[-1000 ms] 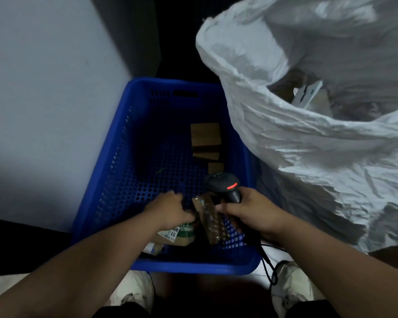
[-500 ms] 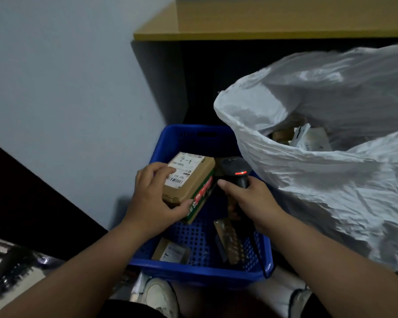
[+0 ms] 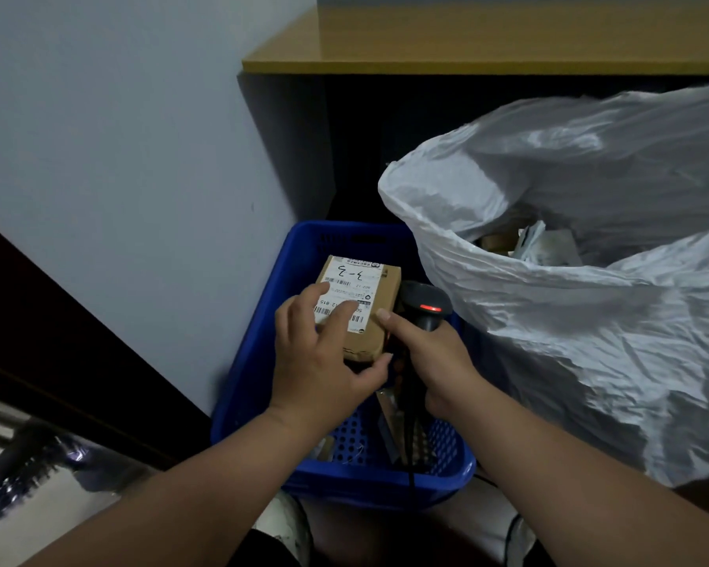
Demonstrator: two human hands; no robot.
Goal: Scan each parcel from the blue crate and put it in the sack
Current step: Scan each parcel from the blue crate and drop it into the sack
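My left hand (image 3: pixel 324 358) grips a brown cardboard parcel (image 3: pixel 371 292) with a white label marked "3-3", held above the blue crate (image 3: pixel 254 386). Its fingers lie across the label and the thumb is under the near edge. My right hand (image 3: pixel 430 354) is shut on a black barcode scanner (image 3: pixel 424 304) with a red light, right beside the parcel's right edge; its index finger touches the parcel. The white sack (image 3: pixel 549 321) stands open to the right, with parcels inside. Another parcel leans in the crate's bottom (image 3: pixel 389 427).
A pale wall rises on the left. A wooden desk top (image 3: pixel 467 47) hangs over the dark space behind the crate. My shoes show below the crate. A dark brush-like object (image 3: pixel 21 468) lies at the lower left.
My left hand lifted the parcel out of the crate and turned it label up. The scanner hand rose with it and stays beside it. The view tilted upward.
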